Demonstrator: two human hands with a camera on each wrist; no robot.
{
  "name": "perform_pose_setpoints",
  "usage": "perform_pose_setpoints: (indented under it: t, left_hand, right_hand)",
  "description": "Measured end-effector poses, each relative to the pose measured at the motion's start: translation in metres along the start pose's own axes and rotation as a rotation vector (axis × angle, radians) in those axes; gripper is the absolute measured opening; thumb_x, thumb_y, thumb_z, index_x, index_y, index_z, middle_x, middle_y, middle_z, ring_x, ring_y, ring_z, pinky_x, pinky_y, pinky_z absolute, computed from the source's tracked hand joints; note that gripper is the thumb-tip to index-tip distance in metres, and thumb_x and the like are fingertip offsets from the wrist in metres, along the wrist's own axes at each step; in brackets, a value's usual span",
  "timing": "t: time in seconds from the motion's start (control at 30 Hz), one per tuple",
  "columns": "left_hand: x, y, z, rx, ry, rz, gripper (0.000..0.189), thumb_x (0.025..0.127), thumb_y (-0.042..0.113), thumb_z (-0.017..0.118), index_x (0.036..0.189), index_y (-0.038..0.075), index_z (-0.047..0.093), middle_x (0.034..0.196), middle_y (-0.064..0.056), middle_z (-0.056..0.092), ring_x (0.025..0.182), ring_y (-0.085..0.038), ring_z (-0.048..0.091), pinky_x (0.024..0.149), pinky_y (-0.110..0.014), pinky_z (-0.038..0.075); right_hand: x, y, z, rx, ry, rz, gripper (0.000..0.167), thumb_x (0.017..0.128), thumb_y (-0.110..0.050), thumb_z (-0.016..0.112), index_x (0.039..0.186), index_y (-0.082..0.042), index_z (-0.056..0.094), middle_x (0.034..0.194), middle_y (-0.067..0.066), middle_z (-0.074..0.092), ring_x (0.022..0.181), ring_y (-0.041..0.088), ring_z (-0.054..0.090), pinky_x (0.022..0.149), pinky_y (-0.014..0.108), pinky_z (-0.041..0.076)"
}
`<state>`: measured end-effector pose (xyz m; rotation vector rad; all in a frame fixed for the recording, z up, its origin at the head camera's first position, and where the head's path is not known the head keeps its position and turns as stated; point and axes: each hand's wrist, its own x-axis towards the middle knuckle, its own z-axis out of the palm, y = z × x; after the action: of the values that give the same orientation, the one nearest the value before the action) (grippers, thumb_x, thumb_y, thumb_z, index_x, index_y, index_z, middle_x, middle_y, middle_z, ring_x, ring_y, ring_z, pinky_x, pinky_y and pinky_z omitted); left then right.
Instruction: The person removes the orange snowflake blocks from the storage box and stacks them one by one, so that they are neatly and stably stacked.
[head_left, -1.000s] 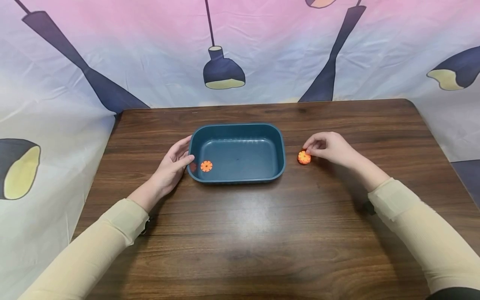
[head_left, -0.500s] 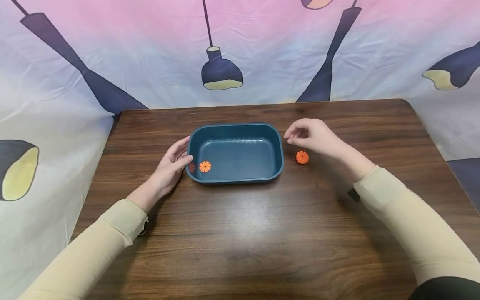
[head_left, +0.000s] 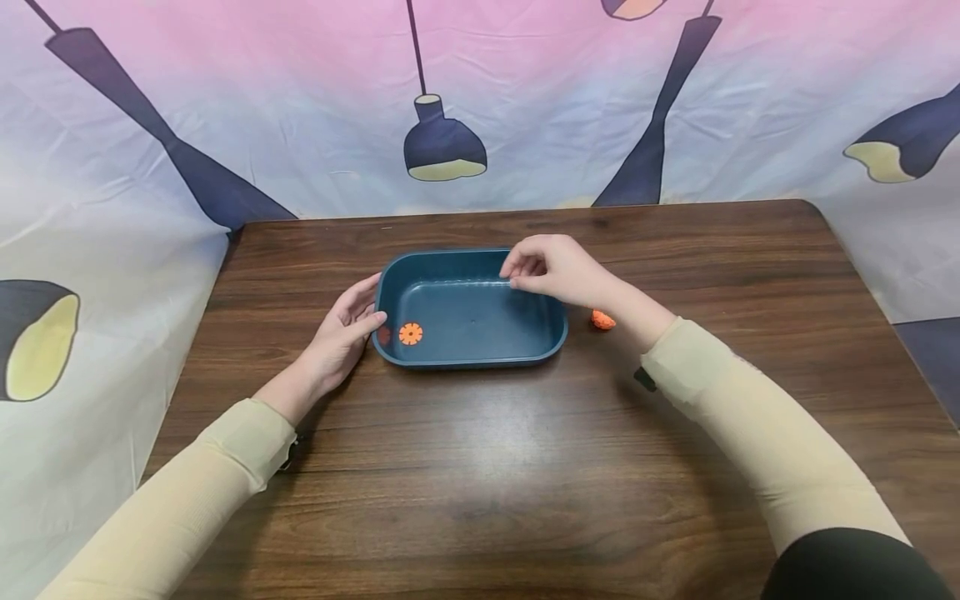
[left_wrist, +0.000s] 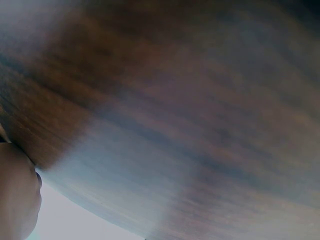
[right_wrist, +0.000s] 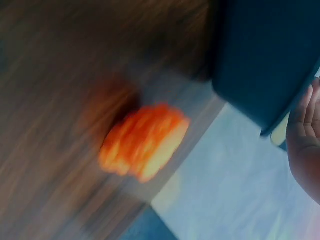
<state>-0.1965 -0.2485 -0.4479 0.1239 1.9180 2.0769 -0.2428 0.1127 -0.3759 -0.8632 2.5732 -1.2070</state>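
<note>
A dark teal plastic tray [head_left: 480,361] with rounded corners stands on the wooden table. My left hand [head_left: 341,337] grips its left end, thumb over the rim and fingers outside. One orange notched disc [head_left: 410,334], shaped like a small gear or flower, lies flat in the tray's near left corner. My right hand [head_left: 558,271] hangs over the tray's far right part, thumb and forefinger close together; whether a disc is between them cannot be seen. Right of the tray sits a small stack of orange discs [head_left: 602,320], partly behind the right wrist and large but blurred in the right wrist view [right_wrist: 145,142].
The brown wooden table [head_left: 487,467] reaches back to a printed cloth [head_left: 315,117] with hanging lamps on it. In the left wrist view, mostly blurred table surface [left_wrist: 165,115] shows.
My right hand has left the disc stack, risen and moved left over the tray. The stack stays where it was. My left hand keeps its hold on the tray.
</note>
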Motion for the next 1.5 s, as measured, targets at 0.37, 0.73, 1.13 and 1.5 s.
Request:
perform_pose_setpoints:
  t: [0.37,0.73,1.13,1.5]
  left_hand:
    - [0.001,0.000,0.000,-0.016,0.004,0.003,0.059,0.110,0.005,0.054,0.165,0.016,0.035,0.146,0.013,0.050,0.135,-0.003,0.049,0.110,-0.012,0.042]
    - [0.001,0.002,0.000,0.005,0.006,-0.018,0.060,0.111,0.008,0.054,0.166,0.018,0.034,0.154,0.009,0.046,0.146,-0.010,0.042,0.112,-0.013,0.041]
    - [0.001,0.002,0.002,-0.029,0.003,-0.010,0.058,0.110,0.006,0.053,0.164,0.019,0.037,0.148,0.013,0.050,0.138,-0.006,0.046,0.111,-0.013,0.041]
    - [0.002,0.000,0.001,-0.056,-0.009,0.021,0.056,0.110,0.005,0.054,0.162,0.019,0.040,0.145,0.014,0.052,0.135,-0.004,0.049,0.111,-0.015,0.041]
  right_hand:
    - [0.034,-0.011,0.041,0.063,-0.074,-0.047,0.014,0.099,-0.004,0.074,0.112,0.000,0.077,0.101,0.011,0.076,0.092,0.021,0.068,0.087,0.033,0.059]
    - [0.059,-0.026,0.074,0.092,-0.138,-0.044,0.016,0.096,-0.004,0.078,0.112,-0.001,0.077,0.102,0.010,0.075,0.094,0.019,0.069,0.088,0.027,0.059]
    - [0.068,-0.034,0.102,0.047,-0.203,-0.017,0.021,0.094,-0.004,0.080,0.115,-0.004,0.075,0.110,0.010,0.071,0.098,0.018,0.067,0.088,0.022,0.058]
    - [0.068,-0.034,0.111,-0.068,-0.242,-0.058,0.024,0.096,-0.005,0.077,0.120,-0.006,0.074,0.118,0.009,0.069,0.107,0.019,0.067,0.094,0.023,0.055]
